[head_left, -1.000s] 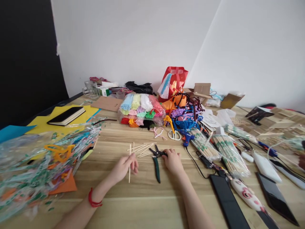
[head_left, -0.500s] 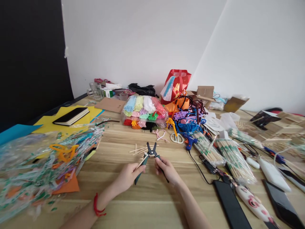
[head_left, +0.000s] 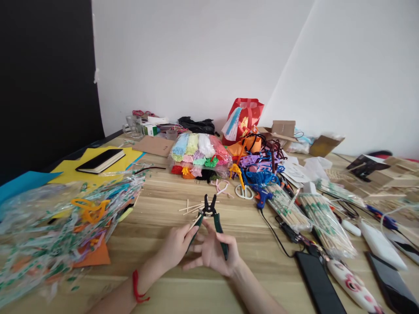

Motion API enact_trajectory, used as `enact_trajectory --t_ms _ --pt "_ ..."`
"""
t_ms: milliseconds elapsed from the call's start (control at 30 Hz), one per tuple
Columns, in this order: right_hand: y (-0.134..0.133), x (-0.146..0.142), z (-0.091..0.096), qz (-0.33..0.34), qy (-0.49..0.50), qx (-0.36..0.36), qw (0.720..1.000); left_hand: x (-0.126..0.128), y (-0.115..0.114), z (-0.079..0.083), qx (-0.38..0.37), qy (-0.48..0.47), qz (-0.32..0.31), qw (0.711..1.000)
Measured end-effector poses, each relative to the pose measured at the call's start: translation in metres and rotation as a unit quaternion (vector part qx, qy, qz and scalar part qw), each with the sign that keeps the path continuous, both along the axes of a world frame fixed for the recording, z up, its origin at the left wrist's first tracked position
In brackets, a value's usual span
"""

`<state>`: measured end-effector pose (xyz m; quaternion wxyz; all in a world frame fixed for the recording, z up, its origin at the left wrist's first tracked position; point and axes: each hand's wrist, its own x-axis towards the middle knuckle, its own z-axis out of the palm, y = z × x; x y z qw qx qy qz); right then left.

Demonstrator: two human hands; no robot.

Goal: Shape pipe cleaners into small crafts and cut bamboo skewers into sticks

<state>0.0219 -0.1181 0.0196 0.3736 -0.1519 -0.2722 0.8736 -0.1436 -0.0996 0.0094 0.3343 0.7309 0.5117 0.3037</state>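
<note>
My left hand is closed around the left green handle of a pair of wire strippers. A thin wooden stick runs along that handle from the same grip. The tool's black jaws point away from me and stand apart. My right hand is turned palm up with its fingers spread toward the left hand. Its thumb lies by the right handle, which crosses in front of the palm. Just beyond the jaws, several short wooden sticks lie on the wooden table.
Left lie a heap of plastic wrappers and a black notebook on yellow paper. Behind is a bag of coloured pipe cleaners. To the right are scissors, a blue glue gun, bagged sticks and a black phone.
My right hand has loosened from the right handle and turned palm up, fingers spreading to the left. The left hand keeps its hold. The view has shifted slightly.
</note>
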Motion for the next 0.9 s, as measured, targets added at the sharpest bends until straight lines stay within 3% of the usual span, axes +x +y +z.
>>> enact_trajectory --t_ms 200,400,500,667,900 --pt "0.000 -0.003 -0.002 0.021 -0.009 0.018 1.000 0.003 -0.004 -0.005 0.067 0.119 0.015 0.990" --pt "0.005 -0.005 -0.009 -0.026 -0.051 0.033 0.998 0.006 -0.005 0.003 0.068 0.038 0.019 0.997" --pt "0.008 0.000 -0.005 -0.048 -0.086 0.074 0.992 -0.002 -0.001 0.010 0.076 0.008 0.055 0.996" --pt "0.030 -0.011 0.014 -0.071 -0.189 0.144 0.969 -0.038 0.022 0.021 0.145 0.002 0.145 0.979" --pt "0.082 -0.094 0.034 0.033 -0.285 0.149 0.946 -0.108 0.050 0.018 0.245 0.116 0.261 0.926"
